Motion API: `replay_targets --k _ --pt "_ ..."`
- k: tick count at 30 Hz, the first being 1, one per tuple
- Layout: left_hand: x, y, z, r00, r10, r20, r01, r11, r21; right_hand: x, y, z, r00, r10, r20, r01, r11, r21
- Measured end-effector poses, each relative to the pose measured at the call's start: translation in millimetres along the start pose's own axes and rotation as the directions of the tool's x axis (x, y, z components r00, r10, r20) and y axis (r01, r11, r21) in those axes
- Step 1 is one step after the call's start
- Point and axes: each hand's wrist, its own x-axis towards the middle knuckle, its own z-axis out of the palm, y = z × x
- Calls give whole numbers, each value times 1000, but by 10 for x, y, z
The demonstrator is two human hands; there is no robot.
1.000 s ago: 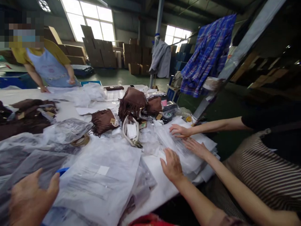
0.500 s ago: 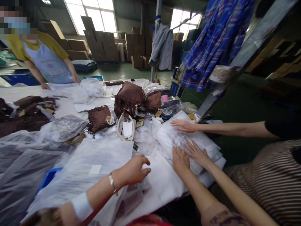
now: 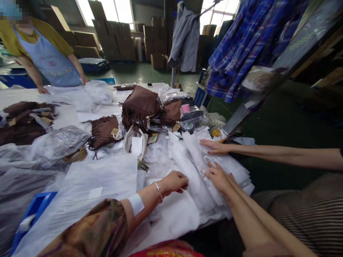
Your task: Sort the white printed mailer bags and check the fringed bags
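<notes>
Left hand (image 3: 175, 181): fingers curled beside the white bag stack (image 3: 187, 164) at the table's (image 3: 65, 117) right end, grip not determinable; right hand (image 3: 219, 178): open on the stack, probably steadying loose layers; co-worker's hand (image 3: 216, 146): flat on its far side, likely bracing.

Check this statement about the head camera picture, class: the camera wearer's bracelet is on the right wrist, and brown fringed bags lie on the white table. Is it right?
Not quite. The head view shows the bracelet on the left wrist, just behind the left hand. The rest stands: brown fringed bags lie on the white table.
</notes>
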Motion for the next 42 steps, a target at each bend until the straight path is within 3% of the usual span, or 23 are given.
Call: replay_targets --k 4,7,10,16,24,28,33,37,40,42 --pt "112 105 159 999 51 -15 -51 997 -58 -6 -54 -248 989 125 83 -147 917 371" --pt "189 157 271 994 110 -17 -111 991 -76 -42 -130 -454 971 132 198 -229 749 621" --pt "244 198 334 990 143 -7 -143 987 -69 -47 -180 -709 970 159 183 -242 628 740" --pt "243 298 351 992 129 -10 -129 989 -77 7 -168 -1133 980 188 65 -166 593 788" --pt "173 525 389 983 176 48 -170 979 -113 23 -117 -1339 987 160 23 -116 605 788" --pt "158 512 430 985 162 53 -154 979 -136 43 -262 -1519 990 135 -34 -60 631 774" --pt "71 488 485 984 141 112 -119 976 -185 -28 -619 -1693 981 52 -187 100 692 715" --pt "-226 695 261 972 229 52 -217 960 -178 -226 -1080 -1503 988 7 -156 102 727 679" --pt "-604 919 -53 935 350 -47 -353 919 -173 -461 -1491 -977 995 -100 -6 85 811 578" --pt "-825 1022 -245 898 421 -131 -439 882 -170 -618 -1748 -480 945 -321 66 260 856 447"
